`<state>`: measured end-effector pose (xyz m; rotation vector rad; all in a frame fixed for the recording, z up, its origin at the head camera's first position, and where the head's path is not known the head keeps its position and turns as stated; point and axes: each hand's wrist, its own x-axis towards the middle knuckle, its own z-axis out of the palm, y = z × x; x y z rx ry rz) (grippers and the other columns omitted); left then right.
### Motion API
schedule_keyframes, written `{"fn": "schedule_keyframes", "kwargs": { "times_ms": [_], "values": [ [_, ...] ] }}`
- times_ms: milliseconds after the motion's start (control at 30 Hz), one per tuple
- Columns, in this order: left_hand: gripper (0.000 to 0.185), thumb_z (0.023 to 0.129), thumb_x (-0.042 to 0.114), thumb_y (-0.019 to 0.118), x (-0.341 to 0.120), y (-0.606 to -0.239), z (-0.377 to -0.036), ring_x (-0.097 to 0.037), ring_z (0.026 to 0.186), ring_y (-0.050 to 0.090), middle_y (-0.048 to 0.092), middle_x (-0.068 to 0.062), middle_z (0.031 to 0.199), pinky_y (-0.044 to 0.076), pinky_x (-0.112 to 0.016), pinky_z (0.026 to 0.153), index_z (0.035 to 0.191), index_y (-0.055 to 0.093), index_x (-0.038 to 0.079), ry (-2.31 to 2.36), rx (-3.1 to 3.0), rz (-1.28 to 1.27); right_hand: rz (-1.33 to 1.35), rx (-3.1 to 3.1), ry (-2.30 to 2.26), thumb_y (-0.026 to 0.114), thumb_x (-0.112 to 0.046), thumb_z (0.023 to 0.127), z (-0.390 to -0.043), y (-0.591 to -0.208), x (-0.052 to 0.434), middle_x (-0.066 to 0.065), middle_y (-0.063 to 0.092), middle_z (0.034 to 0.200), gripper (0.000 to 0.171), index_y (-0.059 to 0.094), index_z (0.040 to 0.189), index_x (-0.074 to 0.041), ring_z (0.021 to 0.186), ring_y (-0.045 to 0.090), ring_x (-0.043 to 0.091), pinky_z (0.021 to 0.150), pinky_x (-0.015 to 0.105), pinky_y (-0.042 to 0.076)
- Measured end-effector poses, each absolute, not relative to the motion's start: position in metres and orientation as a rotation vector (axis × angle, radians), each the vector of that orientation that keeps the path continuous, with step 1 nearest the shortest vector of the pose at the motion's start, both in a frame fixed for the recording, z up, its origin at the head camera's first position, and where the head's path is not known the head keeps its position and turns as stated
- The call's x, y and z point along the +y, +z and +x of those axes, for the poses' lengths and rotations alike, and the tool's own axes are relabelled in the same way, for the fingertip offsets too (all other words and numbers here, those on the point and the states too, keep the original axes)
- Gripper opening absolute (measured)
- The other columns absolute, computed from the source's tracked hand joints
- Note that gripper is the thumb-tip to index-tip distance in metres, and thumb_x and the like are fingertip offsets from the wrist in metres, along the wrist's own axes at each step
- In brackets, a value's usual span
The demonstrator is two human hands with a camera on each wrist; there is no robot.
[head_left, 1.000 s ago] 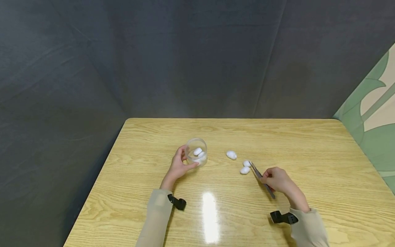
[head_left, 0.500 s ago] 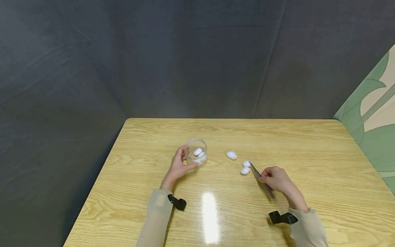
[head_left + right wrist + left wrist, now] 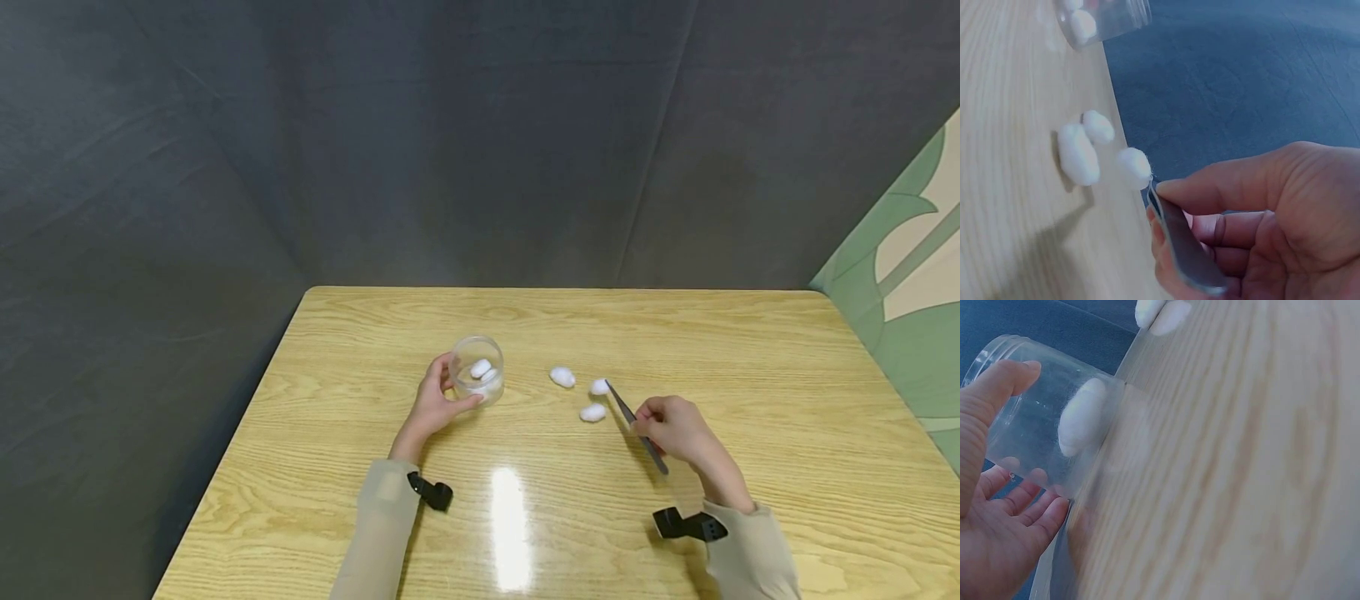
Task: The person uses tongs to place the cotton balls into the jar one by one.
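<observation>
The person's left hand [image 3: 433, 404] is wrapped round a small clear jar [image 3: 477, 368] standing on the wooden table [image 3: 750, 350], thumb on one side and fingers curled round the other. Inside the jar lie at least two white cotton balls [image 3: 481, 367], so part of the work looks done.

To the right of the jar, the right hand [image 3: 675, 429] pinches a pair of metal tweezers [image 3: 633, 425], and their tips grasp one cotton ball [image 3: 598, 387]; from the wrist view it seems lifted just clear of the tabletop, though I cannot be sure. Two more balls lie loose on the table: one [image 3: 562, 377] between the jar and the tweezers' tips, another [image 3: 592, 412] just nearer the person than the pinched one. By my reckoning, three balls are left to go into the jar, the pinched one first.
</observation>
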<state>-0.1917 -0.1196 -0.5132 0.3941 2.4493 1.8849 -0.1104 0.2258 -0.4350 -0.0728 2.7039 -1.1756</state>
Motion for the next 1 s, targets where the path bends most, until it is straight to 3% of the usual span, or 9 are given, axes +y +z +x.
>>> {"fn": "schedule_keyframes", "kwargs": {
  "times_ms": [500, 733, 1000],
  "values": [
    [0.078, 0.074, 0.000, 0.078, -0.120, -0.512, -0.191, -0.039, 0.117, 0.047, 0.046, -0.026, 0.129, 0.040, -0.049, 0.099, 0.138, 0.033, -0.004, 1.913, 2.415, 0.406, -0.103, 2.692, -1.226, 0.057, -0.001, 0.085, -0.121, -0.415, 0.210, 0.001, 0.049, 0.061, 0.007, 0.060, 0.079, 0.002, 0.052, 0.049, 0.014, 0.045, 0.025, 0.045],
    [0.076, 0.075, -0.004, 0.074, -0.118, -0.485, -0.181, -0.046, 0.116, 0.045, 0.043, -0.033, 0.128, 0.040, -0.051, 0.098, 0.136, 0.030, -0.013, 1.901, 2.379, 0.432, -0.129, 2.690, -1.230, 0.057, -0.003, 0.086, -0.128, -0.405, 0.199, 0.001, 0.049, 0.062, 0.008, 0.060, 0.079, 0.002, 0.051, 0.049, 0.015, 0.045, 0.025, 0.043],
    [0.075, 0.076, -0.002, 0.074, -0.117, -0.478, -0.177, -0.044, 0.117, 0.044, 0.043, -0.032, 0.128, 0.039, -0.051, 0.099, 0.136, 0.030, -0.012, 1.886, 2.392, 0.434, -0.186, 2.659, -1.268, 0.057, -0.002, 0.086, -0.136, -0.397, 0.182, 0.002, 0.050, 0.064, 0.008, 0.060, 0.080, 0.002, 0.053, 0.050, 0.014, 0.047, 0.026, 0.046]
  ]
}}
